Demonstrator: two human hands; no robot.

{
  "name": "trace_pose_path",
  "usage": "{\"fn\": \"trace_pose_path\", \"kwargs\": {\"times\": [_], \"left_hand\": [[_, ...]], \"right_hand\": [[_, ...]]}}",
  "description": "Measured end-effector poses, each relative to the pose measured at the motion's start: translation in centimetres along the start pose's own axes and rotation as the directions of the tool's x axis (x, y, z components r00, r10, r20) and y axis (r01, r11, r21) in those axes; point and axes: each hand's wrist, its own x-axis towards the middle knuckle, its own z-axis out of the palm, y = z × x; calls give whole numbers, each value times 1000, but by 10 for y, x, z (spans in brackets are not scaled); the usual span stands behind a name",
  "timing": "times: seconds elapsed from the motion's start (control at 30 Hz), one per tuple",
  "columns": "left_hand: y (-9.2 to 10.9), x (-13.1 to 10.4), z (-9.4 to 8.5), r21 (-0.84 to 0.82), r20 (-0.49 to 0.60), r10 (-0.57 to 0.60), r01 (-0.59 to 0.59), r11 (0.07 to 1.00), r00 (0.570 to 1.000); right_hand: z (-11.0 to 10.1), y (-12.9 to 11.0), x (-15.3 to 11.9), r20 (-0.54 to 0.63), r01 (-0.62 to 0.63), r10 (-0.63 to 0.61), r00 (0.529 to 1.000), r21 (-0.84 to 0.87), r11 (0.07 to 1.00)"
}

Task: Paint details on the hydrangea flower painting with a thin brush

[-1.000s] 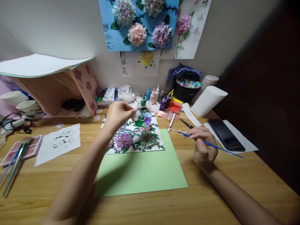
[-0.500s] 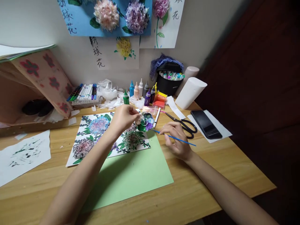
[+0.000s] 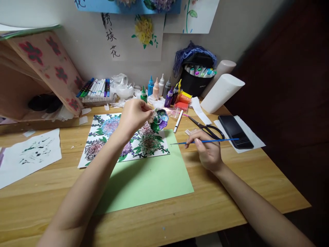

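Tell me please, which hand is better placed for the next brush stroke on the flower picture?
Probably the right hand: it holds the blue paintbrush, whose tip appears near the right edge of the flower picture. The left hand holds the paint palette.

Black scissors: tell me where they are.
In the head view, the black scissors lie right of centre on the wooden table, between the white marker and the smartphone, just beyond the right hand.
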Motion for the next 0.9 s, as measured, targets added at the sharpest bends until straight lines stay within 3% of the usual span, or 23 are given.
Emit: {"fn": "trace_pose_path", "kwargs": {"times": [0.1,0.23,0.47,0.6,0.73,0.9], "left_hand": [[2,-1,-7,-17,-31,-16,15,1000,999],[6,-3,-12,-57,-39,-31,29,998,999],[6,-3,-14,-52,-51,-47,45,998,998],[5,-3,-13,-55,-48,-46,43,998,998],[6,-2,-12,-55,-39,-57,54,997,998],[5,-2,-11,-58,-30,-58,56,997,998]], "right_hand": [[6,4,-2,125,-100,96,987,24,995],[11,8,-3,130,-142,139,982,13,990],[11,6,-4,191,-77,83,978,-37,996],[10,5,-5,148,-51,58,987,-47,998],[10,4,-4,204,-31,44,978,-67,997],[10,3,-3,175,-23,38,984,-85,996]]}}
